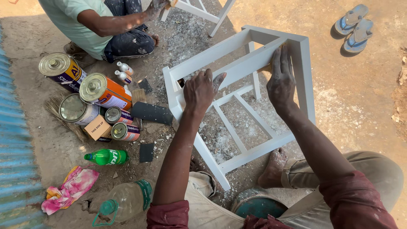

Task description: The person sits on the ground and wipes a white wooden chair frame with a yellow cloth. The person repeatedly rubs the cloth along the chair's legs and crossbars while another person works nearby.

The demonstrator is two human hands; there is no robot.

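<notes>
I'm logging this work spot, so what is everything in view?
white wooden frame: one, white, centre
paint tins: five, metal-topped, left
small bottles: two, white, by tins
green bottle: one, lower left
clear bottle: one, bottom
rag: one, pink-yellow, lower left
sandals: two, blue-grey, top right
co-worker: one, green shirt, top left
left hand: on frame rail
right hand: pressing frame's top rail

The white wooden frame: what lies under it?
Through the white wooden frame, dusty ground with pale powder shows, plus a bare foot. The left hand and right hand rest on its rails, hiding what they press.
</notes>
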